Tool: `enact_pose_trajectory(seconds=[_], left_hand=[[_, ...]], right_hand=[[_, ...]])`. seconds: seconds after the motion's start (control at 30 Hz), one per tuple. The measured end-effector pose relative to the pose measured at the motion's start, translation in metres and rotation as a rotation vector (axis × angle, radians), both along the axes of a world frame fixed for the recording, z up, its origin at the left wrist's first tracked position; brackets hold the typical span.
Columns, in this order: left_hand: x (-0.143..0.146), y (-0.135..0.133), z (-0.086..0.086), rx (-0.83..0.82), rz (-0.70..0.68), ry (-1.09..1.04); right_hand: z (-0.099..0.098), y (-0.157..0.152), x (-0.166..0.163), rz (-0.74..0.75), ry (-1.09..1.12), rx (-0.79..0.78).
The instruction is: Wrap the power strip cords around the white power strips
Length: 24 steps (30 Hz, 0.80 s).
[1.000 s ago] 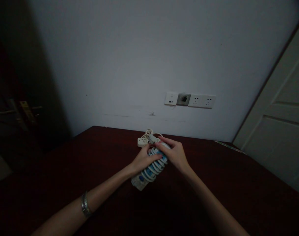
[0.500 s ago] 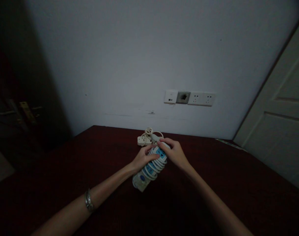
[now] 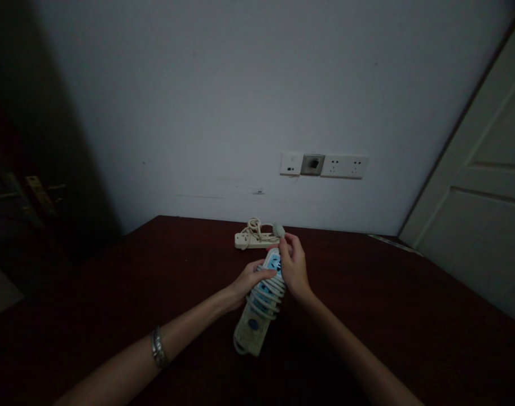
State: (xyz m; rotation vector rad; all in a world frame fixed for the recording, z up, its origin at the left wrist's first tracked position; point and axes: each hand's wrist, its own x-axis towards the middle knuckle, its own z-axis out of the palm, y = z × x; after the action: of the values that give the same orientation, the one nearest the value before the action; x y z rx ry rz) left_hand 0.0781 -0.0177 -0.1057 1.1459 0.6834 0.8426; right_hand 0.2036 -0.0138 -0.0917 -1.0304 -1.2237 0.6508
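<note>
— What does the head view show?
— The left hand has its grip closed around a power strip with the cord wound on it, just above the dark table.
— And the right hand?
— Its grip pinches the plug at the far end. A second strip lies behind, near the wall.

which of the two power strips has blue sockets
The power strip held in the left hand and right hand, cord wound round it. The cream strip on the table behind shows none.
</note>
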Motion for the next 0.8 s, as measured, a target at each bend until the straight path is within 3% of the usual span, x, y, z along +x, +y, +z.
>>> enact_pose_trajectory(seconds=[0.2, 0.37, 0.6, 0.8], left_hand=[[0.001, -0.001, 0.000, -0.133, -0.037, 0.010], [-0.008, 0.006, 0.009, -0.131, -0.089, 0.035], [-0.023, 0.017, 0.023, -0.017, -0.095, 0.009], [-0.030, 0.021, 0.030, -0.157, -0.089, -0.003]], right_hand=[[0.004, 0.002, 0.006, 0.021, -0.019, -0.003], [0.040, -0.002, 0.024, 0.153, -0.036, 0.067], [0.087, -0.032, 0.039, 0.498, -0.217, -0.096], [0.090, -0.019, 0.066, 0.452, -0.222, -0.016]])
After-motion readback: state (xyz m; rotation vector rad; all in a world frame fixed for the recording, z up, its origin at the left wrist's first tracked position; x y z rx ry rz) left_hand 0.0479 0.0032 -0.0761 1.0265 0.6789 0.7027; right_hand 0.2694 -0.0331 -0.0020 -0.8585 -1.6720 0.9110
